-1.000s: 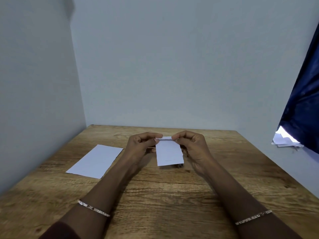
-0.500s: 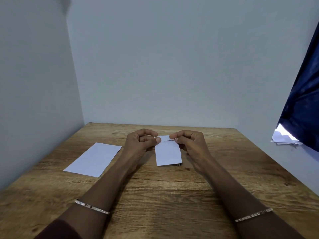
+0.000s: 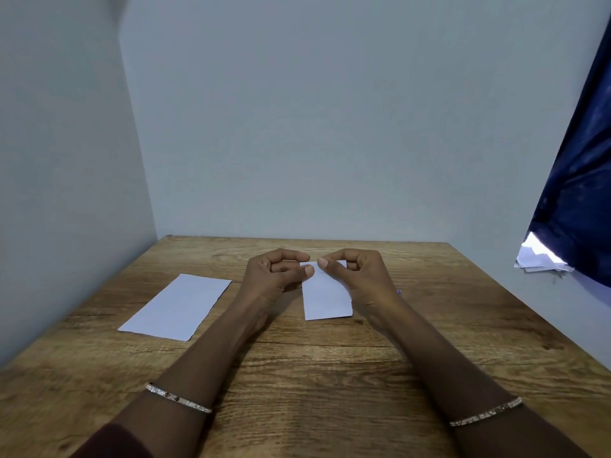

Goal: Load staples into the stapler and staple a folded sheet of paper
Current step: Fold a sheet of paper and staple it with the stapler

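Two hands, left (image 3: 276,274) and right (image 3: 358,276), pinched over small paper (image 3: 325,297); contents indiscernible. Second sheet (image 3: 177,307) flat on surface (image 3: 314,375).

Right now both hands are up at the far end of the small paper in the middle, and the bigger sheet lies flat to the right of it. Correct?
Not quite. In the head view the larger sheet lies flat to the left of the small paper, beyond the left hand. The rest holds: the right hand and the left are both at the small paper's far end.
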